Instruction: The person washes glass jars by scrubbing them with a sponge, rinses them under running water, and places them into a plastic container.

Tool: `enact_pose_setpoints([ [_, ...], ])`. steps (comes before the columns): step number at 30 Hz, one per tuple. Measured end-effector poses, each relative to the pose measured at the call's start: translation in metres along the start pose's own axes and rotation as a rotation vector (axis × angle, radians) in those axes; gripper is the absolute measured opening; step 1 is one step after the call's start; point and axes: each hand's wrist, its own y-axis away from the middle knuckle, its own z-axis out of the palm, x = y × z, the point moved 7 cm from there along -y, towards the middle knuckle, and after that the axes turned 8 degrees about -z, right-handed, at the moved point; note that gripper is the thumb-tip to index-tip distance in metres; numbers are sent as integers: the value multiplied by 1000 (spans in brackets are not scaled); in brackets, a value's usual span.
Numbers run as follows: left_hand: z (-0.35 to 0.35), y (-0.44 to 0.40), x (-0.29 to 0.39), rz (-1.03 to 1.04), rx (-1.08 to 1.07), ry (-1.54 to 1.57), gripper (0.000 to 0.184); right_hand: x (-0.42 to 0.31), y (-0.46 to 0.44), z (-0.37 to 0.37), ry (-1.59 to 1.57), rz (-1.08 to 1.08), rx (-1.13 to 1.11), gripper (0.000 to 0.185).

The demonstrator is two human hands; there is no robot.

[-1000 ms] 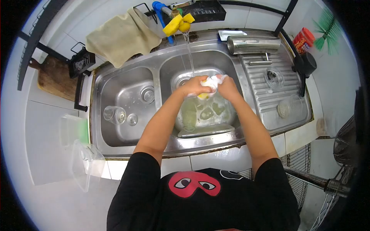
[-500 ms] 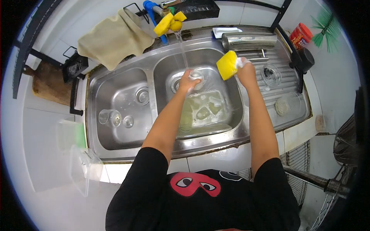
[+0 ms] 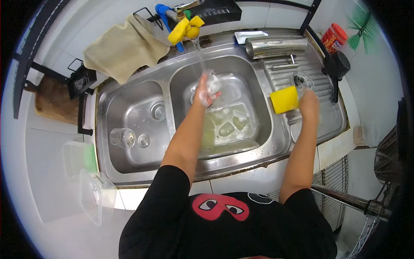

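My left hand (image 3: 201,91) is in the right basin, under the running tap (image 3: 192,32), with fingers curled round a small soapy glass (image 3: 213,82). Foam and water blur the glass's outline. Over the ribbed drainboard, my right hand (image 3: 309,103) grips a yellow sponge (image 3: 284,100) by one side. A clear glass dish (image 3: 300,80) lies just beyond the right hand. Below my left hand, a clear rectangular container (image 3: 235,149) sits in the right basin with cloudy, soapy water and items in it.
In the left basin (image 3: 129,159) lie a drinking glass (image 3: 122,137) and a small glass piece (image 3: 143,140). A steel cylinder (image 3: 277,46) rests at the drainboard's back. A beige cloth (image 3: 125,49) hangs behind. Clear plastic containers (image 3: 97,196) stand at left.
My right hand has moved right and toward me with the sponge, from the basin edge to over the drainboard. My left hand has shifted slightly up and left, tilting the glass under the water.
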Motion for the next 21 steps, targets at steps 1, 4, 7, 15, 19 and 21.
enact_pose_setpoints([
  [1, 0, 2, 1, -4, 30, 2, 51, -1, 4, -15, 10, 21, 66, 26],
  [4, 1, 5, 2, -48, 87, 86, 63, -41, 4, -36, -148, -126, 233, 28],
  [7, -1, -2, -1, -14, 109, 121, 67, -123, -2, 6, -495, -473, 172, 34],
  [15, 9, 14, 20, 174, 13, 49, 49, -281, -3, 106, -976, -473, 31, 31],
  [19, -3, 15, 40, 259, 94, -24, 42, -296, -35, 164, -1303, -79, -307, 24],
  [21, -6, 11, 40, 216, 73, 228, 38, -306, -38, 169, -1340, -123, -336, 21],
])
